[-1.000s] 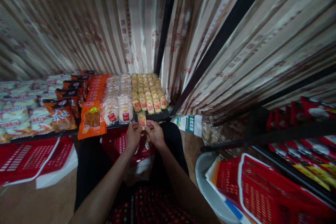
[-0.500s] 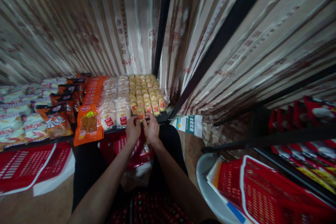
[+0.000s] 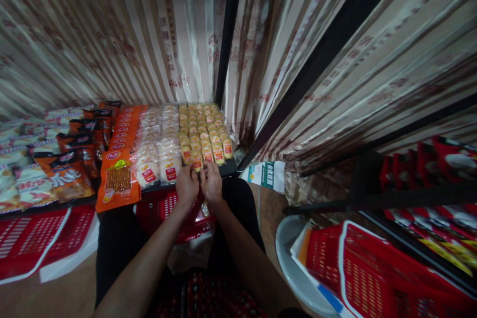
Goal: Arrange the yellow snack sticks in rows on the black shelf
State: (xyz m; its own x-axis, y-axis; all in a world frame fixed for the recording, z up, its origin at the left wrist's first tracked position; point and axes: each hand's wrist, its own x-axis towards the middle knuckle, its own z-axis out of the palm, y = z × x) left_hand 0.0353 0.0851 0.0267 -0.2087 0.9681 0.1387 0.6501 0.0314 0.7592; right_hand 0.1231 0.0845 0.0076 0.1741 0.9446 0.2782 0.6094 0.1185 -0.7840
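Rows of small yellow wrapped snacks with red labels (image 3: 206,134) stand at the right end of a dark shelf. In the front row, a yellow snack packet (image 3: 197,160) is between my two hands. My left hand (image 3: 187,185) has its fingers curled closed at the packet's left lower side. Against its right side, the fingertips of my right hand (image 3: 211,184) are pressed together. My hands partly cover the packet's lower edge. Just left of them are clear packs of round white crackers (image 3: 169,161), also with red labels.
Further left stand orange bags of stick snacks (image 3: 119,179) and dark orange bags (image 3: 69,174). Red baskets lie below the shelf and at right (image 3: 372,268), beside a grey basin (image 3: 285,253). Black frame bars (image 3: 294,69) cross a striped curtain (image 3: 141,35). A green-white packet (image 3: 265,175) lies at the corner.
The view has shifted slightly, so the shelf goods appear further left. Both hands stay at the same yellow snack packet, which sits a little closer into the front row.
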